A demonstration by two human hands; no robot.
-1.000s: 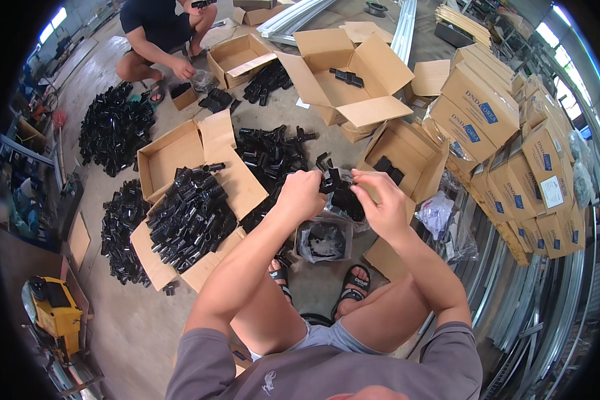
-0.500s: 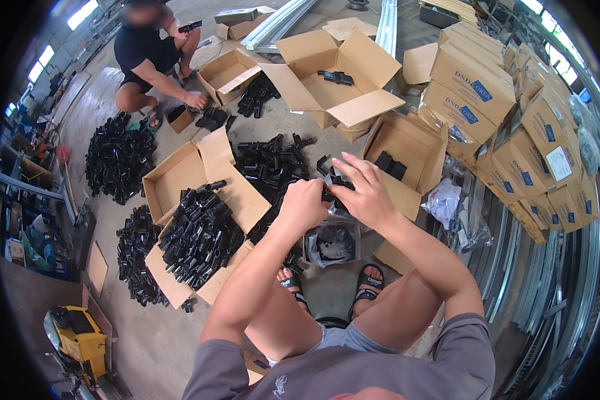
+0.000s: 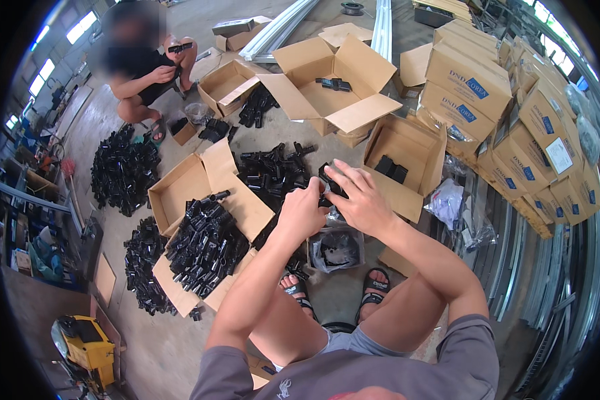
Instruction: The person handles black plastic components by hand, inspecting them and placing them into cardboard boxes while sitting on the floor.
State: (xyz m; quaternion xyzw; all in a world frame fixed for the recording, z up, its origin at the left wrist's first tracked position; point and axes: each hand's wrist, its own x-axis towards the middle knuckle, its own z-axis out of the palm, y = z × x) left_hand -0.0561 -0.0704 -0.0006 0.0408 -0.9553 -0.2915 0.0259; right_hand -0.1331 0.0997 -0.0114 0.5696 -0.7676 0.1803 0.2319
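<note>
From my end, head view: left hand (image 3: 303,210) curled on black fitting (image 3: 326,177), mostly hidden; right hand (image 3: 363,200) close beside, fingers extended. Below hands, small open box (image 3: 361,257) lined with clear plastic bag (image 3: 321,261). To left, open carton (image 3: 168,197) with heap of black fittings (image 3: 207,250); more piles (image 3: 125,170) on floor (image 3: 187,143). Upper left, I see co-worker (image 3: 137,88) crouching, black piece (image 3: 179,49) in hand. To right, stacked cartons (image 3: 463,75), long metal profiles (image 3: 513,267). Lower left, yellow machine (image 3: 95,350).
</note>
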